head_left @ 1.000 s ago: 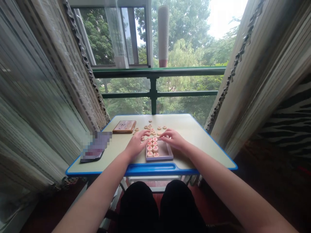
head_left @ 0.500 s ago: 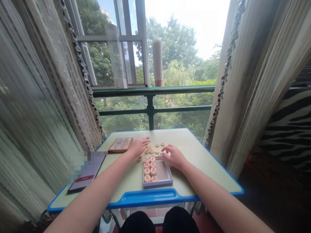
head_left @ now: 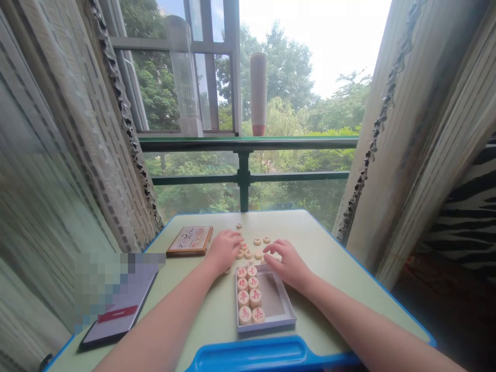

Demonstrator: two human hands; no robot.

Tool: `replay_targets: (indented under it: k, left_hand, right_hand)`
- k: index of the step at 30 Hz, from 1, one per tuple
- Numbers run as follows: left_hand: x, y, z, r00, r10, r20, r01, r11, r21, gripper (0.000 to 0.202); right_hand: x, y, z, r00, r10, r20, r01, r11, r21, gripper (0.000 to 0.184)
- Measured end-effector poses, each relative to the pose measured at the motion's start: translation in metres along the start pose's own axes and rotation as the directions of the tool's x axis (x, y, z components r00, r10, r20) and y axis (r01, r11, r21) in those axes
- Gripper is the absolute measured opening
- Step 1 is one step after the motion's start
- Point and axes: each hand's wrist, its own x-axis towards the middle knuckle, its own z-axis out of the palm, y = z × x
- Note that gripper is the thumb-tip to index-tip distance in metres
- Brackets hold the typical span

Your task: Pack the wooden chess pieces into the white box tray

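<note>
My left hand [head_left: 225, 250] rests on the table with its fingers curled down over a cluster of loose round wooden chess pieces [head_left: 258, 241]; what the fingertips hold is hidden. My right hand [head_left: 287, 264] lies at the far right corner of a shallow grey box [head_left: 285, 323], fingers bent and spread, tips near the loose pieces. Inside the box, several pieces with red characters [head_left: 248, 292] sit in two columns on its left side; its right side is bare.
A wooden-framed box lid [head_left: 189, 241] lies left of my left hand, and a dark phone [head_left: 116, 316] near the table's left front edge. The pale table [head_left: 329, 268] has a blue front groove [head_left: 263, 354]. Bamboo curtains [head_left: 70, 155] flank it; a green railing [head_left: 248, 143] runs behind.
The view has tilted and come closer to the table. My left hand drew back slightly from the far pieces; my right hand stayed at the box's far corner.
</note>
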Motion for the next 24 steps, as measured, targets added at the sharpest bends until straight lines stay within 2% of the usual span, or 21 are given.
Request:
replay_targets:
  k: [2, 4, 7, 9, 12, 14, 16, 20, 24]
  left_hand:
    - [0.001, 0.004, -0.002, 1.0, 0.004, -0.007, -0.004, 0.999, 0.032, 0.025]
    - [0.002, 0.006, -0.004, 1.0, 0.017, 0.001, -0.017, 0.999, 0.045, 0.025]
    - [0.002, 0.005, -0.006, 0.998, 0.037, 0.048, -0.038, 0.999, 0.031, 0.026]
    - [0.003, 0.002, -0.007, 0.996, 0.045, 0.083, -0.045, 0.999, 0.002, 0.028]
    - [0.002, -0.004, -0.007, 0.993, 0.038, 0.109, -0.034, 0.999, -0.04, 0.032]
    - [0.002, -0.007, -0.006, 0.992, 0.038, 0.122, -0.03, 0.997, -0.066, 0.033]
    - [0.002, -0.007, -0.004, 0.988, 0.064, 0.14, -0.05, 0.994, -0.098, 0.032]
    - [0.001, -0.007, -0.004, 0.976, 0.142, 0.165, -0.121, 0.984, -0.134, 0.033]
    - [-0.001, -0.005, -0.007, 0.976, 0.124, 0.18, -0.103, 0.987, -0.12, 0.033]
  right_hand:
    - [0.012, -0.001, -0.001, 1.0, -0.008, -0.007, 0.007, 0.999, -0.041, 0.017]
    - [0.028, -0.001, -0.001, 0.999, -0.023, 0.038, 0.025, 0.998, -0.059, 0.018]
    - [0.055, 0.002, 0.003, 0.992, -0.029, 0.119, 0.034, 0.998, -0.044, 0.018]
    - [0.066, 0.007, 0.009, 0.991, -0.065, 0.12, 0.067, 0.998, -0.008, 0.017]
    - [0.069, 0.016, 0.017, 0.993, -0.102, 0.053, 0.1, 0.994, 0.038, 0.021]
    - [0.062, 0.021, 0.019, 0.987, -0.137, 0.087, 0.133, 0.99, 0.046, 0.021]
    - [0.055, 0.022, 0.019, 0.973, -0.15, 0.174, 0.143, 0.988, 0.052, 0.021]
    - [0.05, 0.015, 0.018, 0.958, -0.044, 0.284, 0.043, 0.999, 0.009, 0.019]
    - [0.053, 0.009, 0.014, 0.945, 0.091, 0.314, -0.079, 0.996, -0.05, 0.02]
